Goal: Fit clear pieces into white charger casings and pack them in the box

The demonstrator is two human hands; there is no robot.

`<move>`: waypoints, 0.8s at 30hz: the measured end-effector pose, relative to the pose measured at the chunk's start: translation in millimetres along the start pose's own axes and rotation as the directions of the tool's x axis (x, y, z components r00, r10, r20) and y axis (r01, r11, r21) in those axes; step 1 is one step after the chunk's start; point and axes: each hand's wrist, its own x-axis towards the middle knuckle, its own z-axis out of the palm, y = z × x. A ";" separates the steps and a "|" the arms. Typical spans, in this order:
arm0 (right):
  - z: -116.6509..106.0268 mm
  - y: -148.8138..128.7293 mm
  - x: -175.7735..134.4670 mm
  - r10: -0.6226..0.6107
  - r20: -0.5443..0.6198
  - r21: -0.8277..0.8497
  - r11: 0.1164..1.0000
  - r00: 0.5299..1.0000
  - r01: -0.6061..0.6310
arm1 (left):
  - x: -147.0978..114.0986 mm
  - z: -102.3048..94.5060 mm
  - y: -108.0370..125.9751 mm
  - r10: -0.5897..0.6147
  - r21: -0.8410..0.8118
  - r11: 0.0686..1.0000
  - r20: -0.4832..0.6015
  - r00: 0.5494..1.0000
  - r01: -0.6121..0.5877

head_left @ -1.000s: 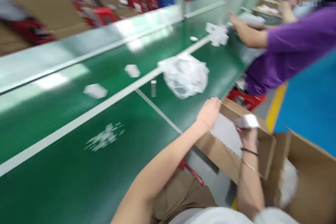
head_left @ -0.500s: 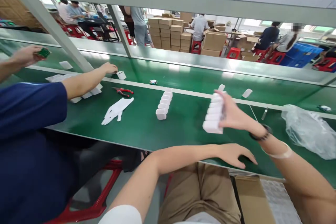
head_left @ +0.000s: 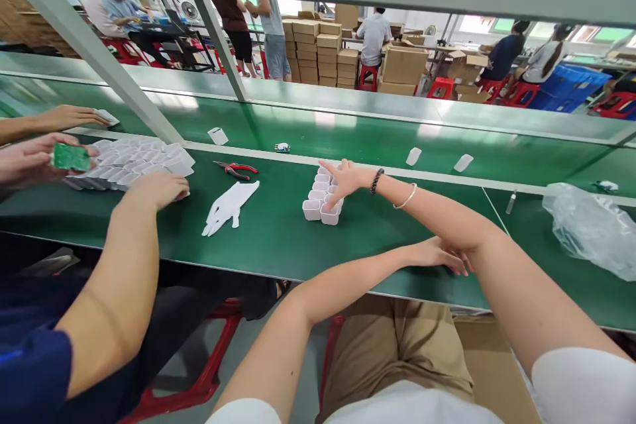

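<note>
White plastic cases (head_left: 312, 211) stand in two rows side by side on the green bench. My right hand (head_left: 345, 180) is over the right-hand row, fingers spread and apart, with the thumb by the nearer cases. Whether a fingertip still touches them I cannot tell. Close to the bench's front edge my left hand (head_left: 437, 254) lies on the surface, fingers loosely stretched and nothing visible in them. My right forearm crosses just above it and hides part of it.
A white glove (head_left: 229, 209) and red-handled pliers (head_left: 236, 169) lie left of the cases. Farther left, a co-worker's hands are around a large batch of white cases (head_left: 134, 162) and a green circuit board (head_left: 71, 156). A clear plastic bag (head_left: 591, 228) sits at right.
My right hand has carried a row of white cases leftward, set it against the other row and spread its fingers. My left hand has shifted slightly. The co-worker's hands have moved to the batch.
</note>
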 end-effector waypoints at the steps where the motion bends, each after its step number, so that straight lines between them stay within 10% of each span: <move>1: -8.3 2.7 -12.6 -0.011 -0.039 0.024 1.000 0.999 0.012 | -2.2 0.7 1.1 -0.004 0.034 0.999 -0.006 1.000 0.004; 5: -45.6 45.1 -108.0 -0.043 -0.291 0.194 0.976 0.956 0.103 | -14.8 10.7 2.4 0.109 0.472 0.875 0.029 0.994 -0.110; 11: -25.2 180.5 -353.4 0.328 -0.562 0.667 0.723 0.759 0.181 | -6.5 52.2 1.1 0.005 0.947 0.187 0.265 0.964 -0.261; 13: 19.5 231.4 -432.8 0.601 -0.570 0.803 0.551 0.561 0.226 | 26.0 62.8 1.5 -0.045 0.952 0.084 0.299 0.953 -0.295; 16: 118.7 296.1 -532.0 0.932 -0.363 0.909 0.351 0.011 0.224 | 99.0 85.5 -5.4 -0.092 0.919 0.006 0.393 0.915 -0.394; 18: 191.8 319.5 -577.3 0.953 -0.002 0.997 0.027 -0.303 0.077 | 148.2 106.7 -13.9 -0.105 0.896 -0.003 0.442 0.891 -0.444; 20: 255.8 325.9 -604.1 0.883 0.227 0.972 -0.229 -0.411 0.045 | 189.9 127.2 -22.3 -0.112 0.883 0.008 0.467 0.877 -0.469; 24: 336.1 309.2 -629.3 0.755 0.446 0.860 -0.511 -0.481 -0.004 | 246.6 150.6 -35.4 -0.113 0.875 0.038 0.483 0.868 -0.482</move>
